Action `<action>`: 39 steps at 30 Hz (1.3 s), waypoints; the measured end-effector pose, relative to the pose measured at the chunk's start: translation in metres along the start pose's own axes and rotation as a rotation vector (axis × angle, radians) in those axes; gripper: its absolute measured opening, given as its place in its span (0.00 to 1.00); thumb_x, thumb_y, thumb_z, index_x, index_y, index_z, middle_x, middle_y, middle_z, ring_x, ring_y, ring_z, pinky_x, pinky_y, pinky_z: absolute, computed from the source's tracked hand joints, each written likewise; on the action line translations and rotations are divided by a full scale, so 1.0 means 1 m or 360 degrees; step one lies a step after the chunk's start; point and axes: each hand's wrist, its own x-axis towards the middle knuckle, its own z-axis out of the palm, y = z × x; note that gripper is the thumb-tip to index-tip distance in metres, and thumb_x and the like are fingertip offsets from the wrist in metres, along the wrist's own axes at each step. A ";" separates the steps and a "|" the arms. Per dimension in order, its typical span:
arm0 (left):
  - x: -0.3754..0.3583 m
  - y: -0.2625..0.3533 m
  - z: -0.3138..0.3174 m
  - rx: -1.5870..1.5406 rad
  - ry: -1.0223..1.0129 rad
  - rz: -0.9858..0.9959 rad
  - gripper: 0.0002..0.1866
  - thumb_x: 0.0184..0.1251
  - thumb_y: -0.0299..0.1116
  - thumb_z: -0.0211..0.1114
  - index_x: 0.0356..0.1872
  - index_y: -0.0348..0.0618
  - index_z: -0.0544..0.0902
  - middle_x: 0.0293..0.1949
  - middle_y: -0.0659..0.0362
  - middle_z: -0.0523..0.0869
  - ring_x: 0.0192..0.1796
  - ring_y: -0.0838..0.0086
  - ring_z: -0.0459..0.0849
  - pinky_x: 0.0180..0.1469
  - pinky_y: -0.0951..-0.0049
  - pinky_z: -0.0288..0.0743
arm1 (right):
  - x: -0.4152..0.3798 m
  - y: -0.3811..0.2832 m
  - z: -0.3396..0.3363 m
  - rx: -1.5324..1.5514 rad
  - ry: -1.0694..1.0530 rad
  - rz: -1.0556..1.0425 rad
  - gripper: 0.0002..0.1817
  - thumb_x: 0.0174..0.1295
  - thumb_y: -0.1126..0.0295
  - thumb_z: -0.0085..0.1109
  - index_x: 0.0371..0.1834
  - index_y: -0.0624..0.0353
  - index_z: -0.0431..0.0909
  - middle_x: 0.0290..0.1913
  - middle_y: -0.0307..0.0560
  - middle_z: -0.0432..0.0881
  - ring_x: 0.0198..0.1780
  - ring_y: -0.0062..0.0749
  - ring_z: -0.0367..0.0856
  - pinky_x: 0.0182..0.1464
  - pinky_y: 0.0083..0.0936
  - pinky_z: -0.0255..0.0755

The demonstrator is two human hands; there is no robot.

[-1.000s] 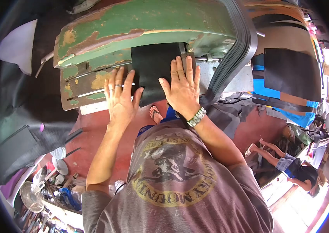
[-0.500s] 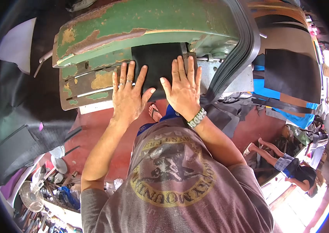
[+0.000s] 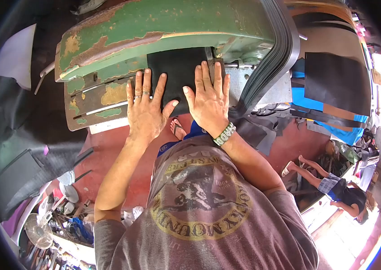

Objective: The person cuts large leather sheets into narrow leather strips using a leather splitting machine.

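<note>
- Red floor [image 3: 118, 157] underfoot, chunky green machine [image 3: 172, 24] at 12 o'clock.
- Black sheet [image 3: 175, 65] sits partly under its arm, also 12.
- Left hand [image 3: 146, 116], right hand [image 3: 209, 105]: both spread flat, gripping nothing, probably there so it won't shift.

Beyond the left hand [image 3: 147, 111] and right hand [image 3: 209, 100], the beam [image 3: 177, 22] stands in the way; strips [image 3: 275, 58] block the right hand's outer side. A gap parts the hands over the sheet [image 3: 176, 67]; the bed [image 3: 115, 93] leaves room leftward.
</note>
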 end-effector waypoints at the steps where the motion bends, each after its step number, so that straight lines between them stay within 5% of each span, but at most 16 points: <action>1: 0.001 0.000 0.000 -0.0008 0.0005 -0.0005 0.40 0.81 0.64 0.55 0.86 0.58 0.64 0.87 0.47 0.58 0.89 0.50 0.51 0.86 0.39 0.46 | 0.001 0.000 0.001 -0.0010 0.0002 0.0002 0.37 0.80 0.45 0.48 0.80 0.63 0.72 0.84 0.52 0.67 0.89 0.59 0.47 0.86 0.63 0.40; 39: 0.005 0.003 0.006 -0.0009 0.0120 -0.0025 0.41 0.76 0.65 0.61 0.85 0.62 0.67 0.85 0.43 0.61 0.87 0.44 0.55 0.84 0.36 0.51 | 0.000 0.003 0.008 0.0018 0.0024 -0.0005 0.36 0.82 0.46 0.45 0.82 0.61 0.69 0.85 0.51 0.65 0.87 0.62 0.53 0.85 0.65 0.44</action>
